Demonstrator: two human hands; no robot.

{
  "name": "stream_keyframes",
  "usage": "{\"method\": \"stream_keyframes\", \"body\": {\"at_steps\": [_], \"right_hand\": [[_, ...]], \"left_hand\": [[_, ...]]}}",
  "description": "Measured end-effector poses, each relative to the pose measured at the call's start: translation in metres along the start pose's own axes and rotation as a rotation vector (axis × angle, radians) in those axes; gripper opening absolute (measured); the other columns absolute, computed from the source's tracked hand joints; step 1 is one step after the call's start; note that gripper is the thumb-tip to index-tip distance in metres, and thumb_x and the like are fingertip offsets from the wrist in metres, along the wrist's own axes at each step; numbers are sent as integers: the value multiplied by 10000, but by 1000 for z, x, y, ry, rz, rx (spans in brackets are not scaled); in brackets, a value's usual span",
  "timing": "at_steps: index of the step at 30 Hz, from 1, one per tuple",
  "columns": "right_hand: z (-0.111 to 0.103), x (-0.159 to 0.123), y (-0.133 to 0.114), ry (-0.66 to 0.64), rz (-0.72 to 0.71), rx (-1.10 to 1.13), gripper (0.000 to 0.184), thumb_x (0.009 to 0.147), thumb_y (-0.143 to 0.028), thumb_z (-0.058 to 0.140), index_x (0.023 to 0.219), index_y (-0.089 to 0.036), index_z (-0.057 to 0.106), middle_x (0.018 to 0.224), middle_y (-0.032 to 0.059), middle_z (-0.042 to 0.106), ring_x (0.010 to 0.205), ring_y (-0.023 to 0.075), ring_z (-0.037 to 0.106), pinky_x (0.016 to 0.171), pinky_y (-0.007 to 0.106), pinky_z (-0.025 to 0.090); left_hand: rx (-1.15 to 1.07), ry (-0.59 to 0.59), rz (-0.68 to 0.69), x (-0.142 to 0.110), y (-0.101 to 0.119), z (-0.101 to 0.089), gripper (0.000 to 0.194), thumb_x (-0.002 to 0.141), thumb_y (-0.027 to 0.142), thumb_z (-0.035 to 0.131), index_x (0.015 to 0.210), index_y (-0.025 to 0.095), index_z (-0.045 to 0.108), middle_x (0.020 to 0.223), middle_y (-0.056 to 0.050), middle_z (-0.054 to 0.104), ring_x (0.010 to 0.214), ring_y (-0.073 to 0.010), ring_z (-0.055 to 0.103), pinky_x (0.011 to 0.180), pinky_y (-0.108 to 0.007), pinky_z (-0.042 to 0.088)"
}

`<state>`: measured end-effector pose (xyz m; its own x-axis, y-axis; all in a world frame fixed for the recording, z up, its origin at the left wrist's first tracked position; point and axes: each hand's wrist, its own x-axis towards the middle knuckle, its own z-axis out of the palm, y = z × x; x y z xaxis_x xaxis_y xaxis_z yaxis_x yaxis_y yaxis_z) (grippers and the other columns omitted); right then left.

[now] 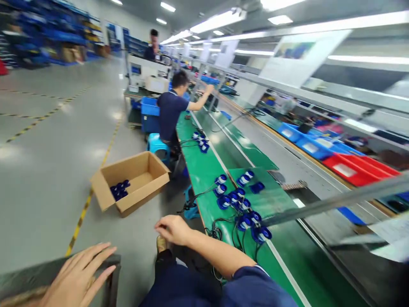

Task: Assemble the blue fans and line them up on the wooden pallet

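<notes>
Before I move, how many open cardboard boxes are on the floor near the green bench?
1. The open cardboard box sits on the floor left of the green bench, with dark blue parts at its left end. Others may be hidden under the bench.

One left hand (79, 273), one right hand (172, 230), one open cardboard box (143, 197), two co-workers (171, 113) ahead, over ten blue parts (224, 202) on one green tabletop (209, 168).
</notes>
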<state>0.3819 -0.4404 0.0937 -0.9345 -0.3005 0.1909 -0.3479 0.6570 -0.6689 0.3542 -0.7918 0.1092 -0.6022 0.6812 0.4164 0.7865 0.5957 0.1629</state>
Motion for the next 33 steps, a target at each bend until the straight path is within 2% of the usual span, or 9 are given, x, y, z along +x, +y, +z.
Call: {"method": "stream_keyframes", "body": {"at_steps": [4,7,10,13,15,18,25,29,33], "right_hand": [[-112,-36,115,435,430,-134,169,936,-283,558,981,-238,714,938,19,756,868,181,691,807,271,502],[-177,-71,197,634,675,-189,207,935,-293,512,962,-219,703,911,34,751,828,200,687,789,304,503],[-214,-94,256,710,795,-206,223,934,-305,492,978,-213,690,921,44,747,830,210,684,792,323,503],[-231,-92,292,714,849,-210,221,927,-325,524,1049,-221,675,981,43,738,885,211,675,838,332,500],[-241,-72,308,691,860,-238,265,924,-338,555,1143,-220,648,1044,54,722,961,221,657,890,347,488],[-258,-22,332,640,863,-317,368,923,-338,593,1268,-210,586,1176,83,679,1087,241,610,967,371,459],[-316,113,404,633,924,-359,344,976,-329,536,1307,-245,569,1319,85,621,1191,271,548,968,395,441],[-354,162,456,623,992,-362,296,1024,-291,427,1257,-262,607,1280,56,644,1193,240,551,1003,376,416],[-387,205,514,544,1091,-380,306,1011,-294,456,1278,-259,602,1298,70,626,1213,250,541,1015,379,417]], "left_hand": [[-77,-115,136,151,3,59,372,899,502,553,1228,385,682,1237,-21,717,1083,-259,695,901,-400,595],[-133,-256,181,254,20,101,381,922,551,526,1196,350,697,1216,-27,725,1103,-254,687,924,-389,581],[-211,-415,218,334,40,143,415,935,569,501,1205,316,689,1225,-48,718,1130,-262,671,960,-407,556],[-272,-577,210,391,50,185,424,940,562,488,1223,303,670,1252,-63,699,1145,-266,657,989,-432,528],[-291,-635,164,423,46,212,447,927,576,492,1225,290,664,1271,-73,686,1166,-274,642,1011,-450,508],[-307,-591,34,473,26,252,508,906,611,476,1227,259,655,1284,-86,677,1193,-274,622,1042,-451,485],[-260,-445,-251,636,-54,348,491,952,515,327,1117,217,680,1101,-76,755,1034,-245,692,938,-372,535],[-173,-404,-304,719,-97,407,495,966,394,291,1209,148,646,1201,-160,709,1150,-291,635,993,-424,487],[-157,-419,-285,766,-126,458,579,932,477,406,1370,124,541,1376,-197,591,1279,-356,524,1051,-493,421]]}}
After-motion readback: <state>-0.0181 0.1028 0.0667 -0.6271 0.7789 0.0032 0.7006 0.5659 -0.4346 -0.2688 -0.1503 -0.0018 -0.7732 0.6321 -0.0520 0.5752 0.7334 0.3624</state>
